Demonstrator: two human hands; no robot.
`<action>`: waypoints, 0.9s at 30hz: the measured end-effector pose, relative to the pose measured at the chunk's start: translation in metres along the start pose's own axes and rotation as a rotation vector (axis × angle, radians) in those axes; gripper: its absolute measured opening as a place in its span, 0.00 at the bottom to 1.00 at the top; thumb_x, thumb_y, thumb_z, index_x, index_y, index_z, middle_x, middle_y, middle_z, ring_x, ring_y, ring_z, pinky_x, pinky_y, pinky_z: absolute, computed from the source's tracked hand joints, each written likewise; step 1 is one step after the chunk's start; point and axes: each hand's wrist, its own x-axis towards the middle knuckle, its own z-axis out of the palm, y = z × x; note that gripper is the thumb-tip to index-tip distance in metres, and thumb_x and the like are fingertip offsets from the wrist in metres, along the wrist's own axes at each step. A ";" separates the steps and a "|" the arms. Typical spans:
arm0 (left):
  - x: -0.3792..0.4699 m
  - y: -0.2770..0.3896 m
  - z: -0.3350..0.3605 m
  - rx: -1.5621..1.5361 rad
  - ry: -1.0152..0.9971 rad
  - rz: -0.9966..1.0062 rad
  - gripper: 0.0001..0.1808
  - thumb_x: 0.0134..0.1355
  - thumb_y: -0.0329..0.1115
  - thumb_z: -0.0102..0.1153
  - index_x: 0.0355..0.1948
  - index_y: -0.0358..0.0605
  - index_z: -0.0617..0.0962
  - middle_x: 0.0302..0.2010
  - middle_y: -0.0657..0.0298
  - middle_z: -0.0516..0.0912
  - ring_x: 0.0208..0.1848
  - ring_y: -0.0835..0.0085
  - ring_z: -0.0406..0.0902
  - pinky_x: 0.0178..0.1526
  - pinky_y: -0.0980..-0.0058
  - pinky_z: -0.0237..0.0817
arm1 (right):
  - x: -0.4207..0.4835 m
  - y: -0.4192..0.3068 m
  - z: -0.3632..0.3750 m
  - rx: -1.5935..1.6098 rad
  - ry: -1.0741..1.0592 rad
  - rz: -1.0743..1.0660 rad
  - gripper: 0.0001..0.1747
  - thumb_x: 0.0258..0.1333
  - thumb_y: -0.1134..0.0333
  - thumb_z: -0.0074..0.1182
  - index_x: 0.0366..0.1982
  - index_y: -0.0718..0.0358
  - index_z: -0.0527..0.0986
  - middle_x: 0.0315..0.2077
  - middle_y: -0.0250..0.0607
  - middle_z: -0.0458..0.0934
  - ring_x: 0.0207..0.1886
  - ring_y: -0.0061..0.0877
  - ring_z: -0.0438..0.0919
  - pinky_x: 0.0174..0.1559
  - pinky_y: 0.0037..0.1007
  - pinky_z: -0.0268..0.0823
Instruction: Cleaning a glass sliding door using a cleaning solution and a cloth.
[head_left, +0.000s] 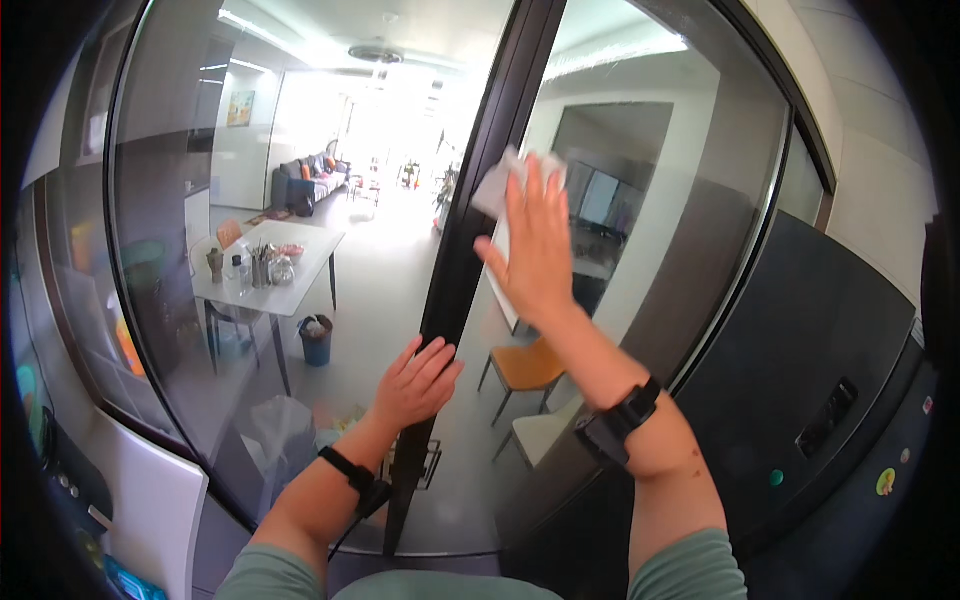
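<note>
My right hand (536, 244) lies with its fingers extended over a white cloth or wipe (495, 186), pressing it against the glass panel (637, 82) of a sliding door, just right of the dark door frame (469, 217). My left hand (420, 381) rests on the lower part of that frame, fingers slightly spread, holding nothing. Below it, a dark door handle (429, 465) is on the frame. Dark straps with small devices sit on both forearms.
Through the glass I see a white table (307, 259) with jars, a blue bin (316, 349), an orange chair (525, 365), a pale chair (544, 437) and a sofa (311, 180). A dark refrigerator (817, 315) stands at right, a white panel (150, 480) at lower left.
</note>
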 end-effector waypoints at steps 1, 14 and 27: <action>-0.003 -0.001 0.001 0.000 0.015 -0.010 0.17 0.61 0.34 0.61 0.52 0.49 0.82 0.60 0.60 0.79 0.68 0.63 0.74 0.71 0.54 0.64 | -0.029 -0.011 0.008 0.050 -0.042 0.009 0.49 0.56 0.54 0.67 0.73 0.64 0.59 0.77 0.51 0.47 0.79 0.54 0.48 0.76 0.52 0.44; -0.011 0.004 -0.059 -0.269 0.057 -0.362 0.23 0.52 0.24 0.64 0.52 0.42 0.80 0.57 0.49 0.76 0.57 0.48 0.75 0.61 0.56 0.69 | -0.010 -0.018 -0.052 0.153 -0.007 0.020 0.37 0.66 0.63 0.54 0.74 0.57 0.59 0.77 0.45 0.52 0.79 0.50 0.49 0.76 0.43 0.50; -0.080 -0.007 -0.135 -0.178 -0.239 -0.561 0.21 0.54 0.23 0.60 0.51 0.45 0.81 0.59 0.50 0.74 0.58 0.50 0.72 0.58 0.57 0.68 | 0.016 -0.065 0.029 0.039 0.145 0.108 0.44 0.60 0.57 0.64 0.72 0.65 0.60 0.77 0.55 0.45 0.76 0.66 0.46 0.75 0.55 0.45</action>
